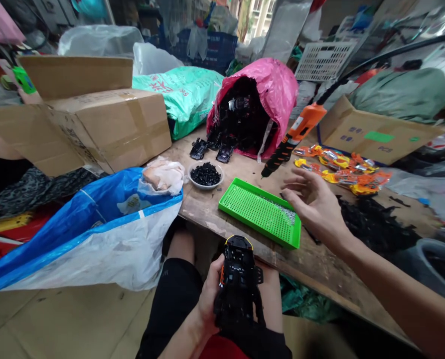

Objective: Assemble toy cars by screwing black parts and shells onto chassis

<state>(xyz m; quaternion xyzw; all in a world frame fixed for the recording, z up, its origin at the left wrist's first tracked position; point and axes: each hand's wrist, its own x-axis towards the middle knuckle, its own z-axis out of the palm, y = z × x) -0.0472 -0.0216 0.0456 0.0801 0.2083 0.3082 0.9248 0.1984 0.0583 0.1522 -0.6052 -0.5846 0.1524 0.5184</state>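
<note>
My left hand [210,286] is wrapped around a toy car [239,279], holding it over my lap. The black underside of the car faces up, and a little yellow and orange shows at its edges. My right hand [312,202] hovers at the right side of a green perforated tray [240,212], its fingers apart and apparently empty. Small silvery screws [285,214] lie in the tray's right part. An orange and black electric screwdriver [295,137] hangs tip down just beyond my right hand, not touched by it.
A white bowl [211,187] contains small black parts. Behind it, a pink sack [278,82] spills black chassis. Orange and yellow car shells [342,167] lie right, near black parts [375,219]. A cardboard box [132,124] and blue-white sack [132,259] occupy the left.
</note>
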